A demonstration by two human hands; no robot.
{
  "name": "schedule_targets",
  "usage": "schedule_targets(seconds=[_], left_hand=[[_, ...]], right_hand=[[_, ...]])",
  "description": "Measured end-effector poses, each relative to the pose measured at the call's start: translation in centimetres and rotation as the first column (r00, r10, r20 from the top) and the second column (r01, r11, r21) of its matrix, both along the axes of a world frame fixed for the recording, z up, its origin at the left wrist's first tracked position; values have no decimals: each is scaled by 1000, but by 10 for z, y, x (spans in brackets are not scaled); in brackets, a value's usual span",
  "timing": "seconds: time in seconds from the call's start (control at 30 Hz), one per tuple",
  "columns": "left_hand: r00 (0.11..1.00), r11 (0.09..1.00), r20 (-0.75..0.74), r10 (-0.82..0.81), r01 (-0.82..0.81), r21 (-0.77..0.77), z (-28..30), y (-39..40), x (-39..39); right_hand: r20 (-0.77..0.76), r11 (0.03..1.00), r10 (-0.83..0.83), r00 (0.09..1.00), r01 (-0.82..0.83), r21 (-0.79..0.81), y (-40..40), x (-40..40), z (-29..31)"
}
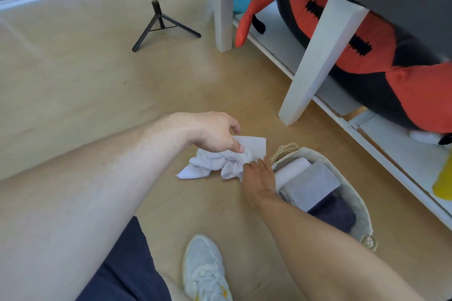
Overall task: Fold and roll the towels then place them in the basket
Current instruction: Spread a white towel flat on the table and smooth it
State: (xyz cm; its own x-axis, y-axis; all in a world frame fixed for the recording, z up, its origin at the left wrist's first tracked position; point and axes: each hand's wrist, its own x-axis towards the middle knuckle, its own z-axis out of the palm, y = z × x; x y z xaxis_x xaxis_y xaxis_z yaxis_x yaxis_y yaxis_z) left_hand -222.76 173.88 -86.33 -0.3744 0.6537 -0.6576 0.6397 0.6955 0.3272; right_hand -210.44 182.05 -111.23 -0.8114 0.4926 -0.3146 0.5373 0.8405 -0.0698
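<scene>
A crumpled white towel (221,162) lies on the wood floor (97,85) just left of the basket (359,205), w/ both hands on it: left hand (215,131) comes from above-left, fingers curled down and pinching the towel's upper part, and right hand (259,173) sits at the towel's right edge beside the basket rim, fingers reaching into the cloth, though how firmly they grip can't be told. Both arms are stretched forward and down, hands close together, the right forearm crossing the basket's left rim. Inside the basket sit folded towels, white, grey and dark; a white shoe (205,269) stands nearer the person than the basket.
</scene>
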Motion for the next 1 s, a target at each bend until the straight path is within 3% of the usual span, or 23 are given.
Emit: schedule_targets(seconds=[0.1,0.17,0.23,0.3,0.43,0.6,0.73,0.87,1.0], left_hand=[[1000,1000,-2,5,-5,-11,1,-4,-4],[1000,1000,-6,1,-2,-14,3,-4,-6],[1000,1000,-28,-10,9,-23,3,-3,-8],[997,999,-68,-21,18,-49,3,-2,-9],[995,999,-101,-13,9,-42,7,1,-4],[998,994,-51,42,-37,103,18,2,10],[997,947,-28,75,-62,315,31,3,24],[995,856,-16,103,-80,511,49,7,48],[993,720,-40,108,-50,693,69,19,81]], right_hand=[[-44,998,-36,998,34,-44,0,-2,4],[-164,964,-176,971,136,-229,-4,-5,11],[-243,798,-449,860,263,-542,-11,-11,25],[-262,615,-664,700,312,-725,-14,-19,47],[-364,537,-742,563,174,-825,-11,-27,98],[-514,604,-647,563,-33,-797,-3,-6,161],[-619,719,-521,588,-88,-689,5,24,216],[-598,844,-323,733,-62,-532,19,55,286],[-368,971,-55,928,-37,-238,30,102,380]])
